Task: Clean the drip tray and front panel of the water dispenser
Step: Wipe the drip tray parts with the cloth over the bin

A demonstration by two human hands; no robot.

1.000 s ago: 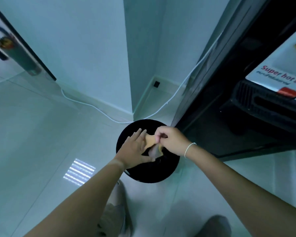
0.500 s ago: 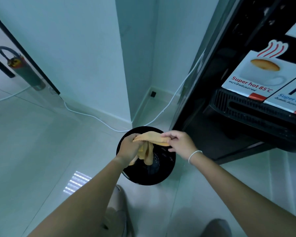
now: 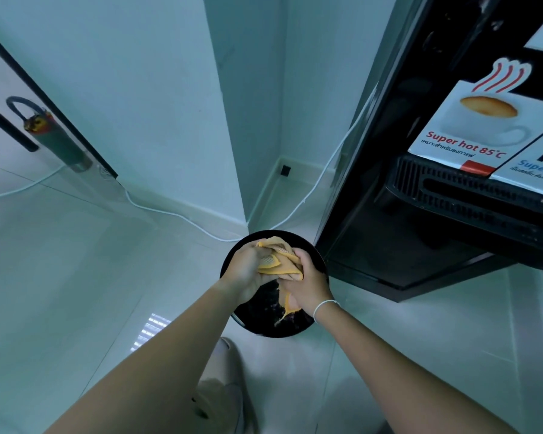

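Both hands, the left hand (image 3: 248, 270) and the right hand (image 3: 304, 286), were clamped on a bunched yellow cloth (image 3: 278, 264) over the black basin (image 3: 318, 267) on the floor. The cloth's long axis ran from 11 to 5 o'clock, one corner hanging down. The water dispenser (image 3: 452, 214) stood at 2 o'clock from the basin.

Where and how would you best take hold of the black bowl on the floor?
Grip the black bowl by its bare round rim on the side facing the dispenser, coming from above. The hands and cloth cover the middle, so the rim seems the easiest part.
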